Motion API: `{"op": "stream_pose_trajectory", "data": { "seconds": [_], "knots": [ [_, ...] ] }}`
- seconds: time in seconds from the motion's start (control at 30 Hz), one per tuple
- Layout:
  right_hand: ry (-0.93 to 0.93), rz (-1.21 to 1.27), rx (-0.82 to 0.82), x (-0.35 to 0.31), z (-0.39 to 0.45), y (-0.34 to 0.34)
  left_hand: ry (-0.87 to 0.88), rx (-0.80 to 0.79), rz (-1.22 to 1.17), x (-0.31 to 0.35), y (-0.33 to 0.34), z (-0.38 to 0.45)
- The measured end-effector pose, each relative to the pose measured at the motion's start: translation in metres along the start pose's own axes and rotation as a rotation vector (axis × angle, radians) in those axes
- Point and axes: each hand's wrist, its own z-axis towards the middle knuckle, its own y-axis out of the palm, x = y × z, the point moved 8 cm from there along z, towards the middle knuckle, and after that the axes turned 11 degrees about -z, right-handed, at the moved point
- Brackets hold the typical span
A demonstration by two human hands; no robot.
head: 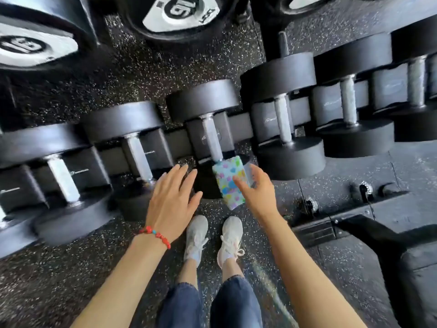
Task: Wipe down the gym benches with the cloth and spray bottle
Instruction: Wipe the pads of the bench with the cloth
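Observation:
A folded cloth (227, 179) with a pale blue ground and coloured hearts lies on the near head of a black dumbbell (210, 136) in the middle of the rack. My right hand (257, 188) holds the cloth's right edge, thumb on top and fingers behind it. My left hand (173, 197), with a red bead bracelet on the wrist, is spread flat just left of the cloth, fingers straight, over the neighbouring dumbbell head. No spray bottle is in view. A black padded bench (411, 263) shows at the lower right.
A row of black dumbbells (283, 119) fills the rack from left to right. Weight plates (182, 13) marked with numbers stand on the speckled rubber floor behind. My white shoes (212, 235) stand close to the rack. The bench's metal frame (331, 223) lies to the right.

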Motion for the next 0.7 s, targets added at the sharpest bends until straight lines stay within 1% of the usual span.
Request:
{"op": "stream_pose_trajectory", "data": {
  "seconds": [0.13,0.2,0.3,0.47,0.6,0.7],
  "knots": [
    [0.045,-0.061,-0.011,0.005,0.01,0.019,0.006,-0.007,-0.016,-0.006,0.018,0.007],
    [0.057,-0.048,0.027,0.008,0.011,0.025,0.006,-0.006,-0.022,-0.008,0.027,0.003],
    [0.106,0.041,0.054,0.012,0.01,0.031,-0.008,0.005,-0.019,-0.014,0.032,-0.002],
    [0.261,0.212,0.031,0.018,0.002,0.036,-0.022,-0.008,-0.033,-0.025,0.037,-0.011],
    [0.229,0.289,-0.032,0.015,0.001,0.043,-0.038,-0.042,-0.041,-0.027,0.035,-0.012],
    [0.209,0.378,-0.03,0.012,-0.006,0.041,-0.017,-0.041,-0.049,-0.024,0.031,-0.01]
  ]
}}
